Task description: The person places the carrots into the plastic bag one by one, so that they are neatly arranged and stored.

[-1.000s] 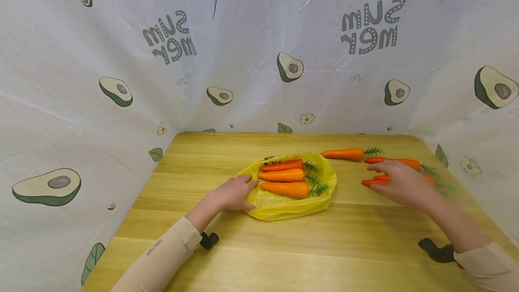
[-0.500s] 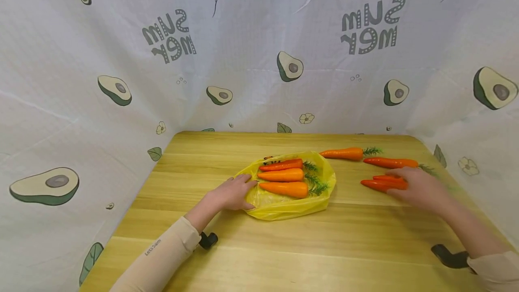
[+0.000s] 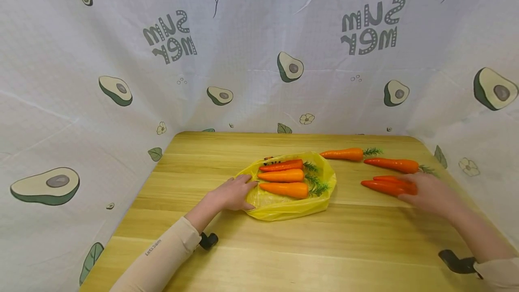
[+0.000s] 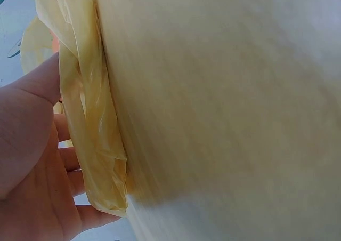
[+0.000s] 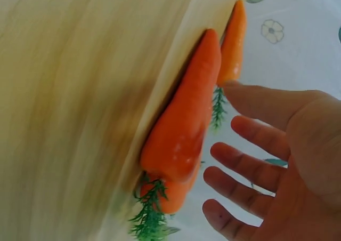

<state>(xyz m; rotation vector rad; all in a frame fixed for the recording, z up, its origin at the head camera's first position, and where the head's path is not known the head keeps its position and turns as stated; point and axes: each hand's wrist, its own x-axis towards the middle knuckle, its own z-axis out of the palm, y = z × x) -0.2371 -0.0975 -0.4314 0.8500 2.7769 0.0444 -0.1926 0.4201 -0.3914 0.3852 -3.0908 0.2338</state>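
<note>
Here, both hands [image 3: 232, 193] [image 3: 433, 195] reach forward, well apart.

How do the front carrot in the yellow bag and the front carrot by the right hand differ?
Colour: the bag carrot is lighter orange; the carrot by the right hand is redder.
Place: the bag carrot lies in the yellow bag; the redder carrot lies outside it.
View: from the head camera, the bag carrot's leaves show; the redder carrot's are hidden.
Shared: both taper to a tip pointing left in that view.
</note>
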